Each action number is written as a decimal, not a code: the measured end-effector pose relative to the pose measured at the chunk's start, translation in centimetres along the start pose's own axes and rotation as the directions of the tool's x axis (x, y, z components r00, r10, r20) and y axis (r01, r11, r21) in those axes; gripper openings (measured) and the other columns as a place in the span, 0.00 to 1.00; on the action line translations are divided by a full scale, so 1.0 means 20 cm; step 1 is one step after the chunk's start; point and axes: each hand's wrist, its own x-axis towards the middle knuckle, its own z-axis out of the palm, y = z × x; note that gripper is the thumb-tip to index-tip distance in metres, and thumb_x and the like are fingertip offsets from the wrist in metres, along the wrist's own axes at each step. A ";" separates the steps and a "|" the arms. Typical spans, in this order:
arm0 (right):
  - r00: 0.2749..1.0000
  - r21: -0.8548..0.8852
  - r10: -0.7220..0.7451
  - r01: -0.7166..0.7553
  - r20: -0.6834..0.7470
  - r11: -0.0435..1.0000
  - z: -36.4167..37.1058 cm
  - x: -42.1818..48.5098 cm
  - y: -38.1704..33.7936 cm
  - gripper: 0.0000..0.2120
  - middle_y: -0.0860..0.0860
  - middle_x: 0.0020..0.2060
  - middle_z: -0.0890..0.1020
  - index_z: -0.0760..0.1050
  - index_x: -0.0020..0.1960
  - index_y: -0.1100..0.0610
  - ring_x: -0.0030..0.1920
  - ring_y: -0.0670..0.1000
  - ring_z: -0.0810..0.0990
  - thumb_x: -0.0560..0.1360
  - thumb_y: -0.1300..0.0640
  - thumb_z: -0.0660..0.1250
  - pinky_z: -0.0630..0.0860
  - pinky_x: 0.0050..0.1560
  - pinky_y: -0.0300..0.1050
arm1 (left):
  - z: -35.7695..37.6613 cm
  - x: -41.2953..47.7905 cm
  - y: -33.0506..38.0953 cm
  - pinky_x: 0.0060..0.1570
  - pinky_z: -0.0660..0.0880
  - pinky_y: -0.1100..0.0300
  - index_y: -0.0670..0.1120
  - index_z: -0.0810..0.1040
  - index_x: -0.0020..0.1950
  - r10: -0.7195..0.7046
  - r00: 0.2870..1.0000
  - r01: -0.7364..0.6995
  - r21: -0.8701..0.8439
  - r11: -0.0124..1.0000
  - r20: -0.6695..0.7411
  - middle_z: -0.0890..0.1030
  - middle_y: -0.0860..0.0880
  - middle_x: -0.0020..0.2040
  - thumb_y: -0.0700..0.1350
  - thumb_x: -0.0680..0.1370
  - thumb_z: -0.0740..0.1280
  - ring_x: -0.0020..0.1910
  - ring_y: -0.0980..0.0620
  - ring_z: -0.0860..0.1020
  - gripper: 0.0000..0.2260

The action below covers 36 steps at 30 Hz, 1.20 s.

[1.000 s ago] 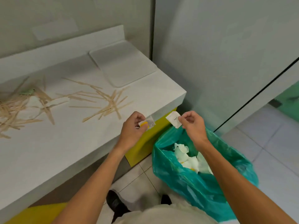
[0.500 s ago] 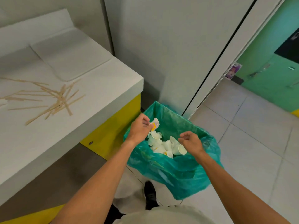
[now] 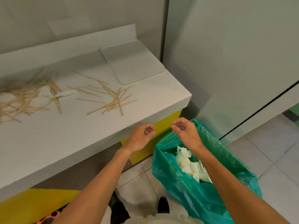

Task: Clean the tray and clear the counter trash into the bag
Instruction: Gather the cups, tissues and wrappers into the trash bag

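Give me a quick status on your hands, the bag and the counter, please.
Left hand and right hand empty, loosely curled, near counter corner. Green bag open, white cups inside. Wooden sticks scattered on counter.

Looks like thin, glossy, crinkled plastic at the green bag [image 3: 186,191] — white and paper-like at the cups [image 3: 189,160] inside. Shows pale bare wood in the sticks [image 3: 113,102], matt and smooth on the counter [image 3: 80,143] and the tray [image 3: 132,62] — faintly shiny on the floor tiles [image 3: 267,151].

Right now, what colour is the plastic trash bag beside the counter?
The plastic trash bag is teal green, clearest in the head view.
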 end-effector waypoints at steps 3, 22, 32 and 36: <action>0.994 0.035 -0.094 0.092 0.056 0.995 0.24 0.12 -0.22 0.03 0.52 0.42 0.82 0.79 0.48 0.57 0.39 0.50 0.82 0.76 0.64 0.68 0.79 0.45 0.41 | -0.25 -0.04 0.00 0.40 0.74 0.69 0.49 0.81 0.48 0.029 0.988 -0.034 -0.025 0.999 -0.151 0.82 0.52 0.45 0.43 0.78 0.68 0.43 0.52 0.80 0.02; 0.877 0.051 -0.341 0.345 0.340 0.937 1.89 0.51 -1.13 0.06 0.45 0.41 0.82 0.79 0.45 0.54 0.42 0.43 0.80 0.75 0.64 0.68 0.75 0.44 0.32 | -1.82 -0.42 -0.65 0.43 0.76 0.66 0.49 0.80 0.44 -0.037 0.759 0.005 -0.051 0.999 -0.650 0.80 0.56 0.39 0.40 0.77 0.69 0.40 0.54 0.79 0.05; 0.916 -0.121 -0.280 0.325 0.286 0.938 2.44 0.76 -1.29 0.04 0.48 0.46 0.81 0.78 0.48 0.56 0.45 0.46 0.78 0.75 0.62 0.68 0.66 0.37 0.23 | -2.24 -0.41 -1.00 0.42 0.73 0.71 0.46 0.81 0.46 -0.081 0.702 0.053 -0.061 0.997 -0.708 0.81 0.55 0.41 0.40 0.77 0.68 0.41 0.58 0.79 0.03; 0.924 -0.205 -0.251 0.316 0.288 0.926 2.59 0.88 -1.29 0.09 0.51 0.53 0.81 0.78 0.55 0.58 0.54 0.50 0.78 0.75 0.62 0.67 0.71 0.50 0.36 | -2.34 -0.37 -1.08 0.42 0.73 0.71 0.46 0.81 0.46 -0.103 0.667 0.082 -0.065 0.994 -0.738 0.82 0.55 0.41 0.39 0.77 0.69 0.40 0.61 0.78 0.03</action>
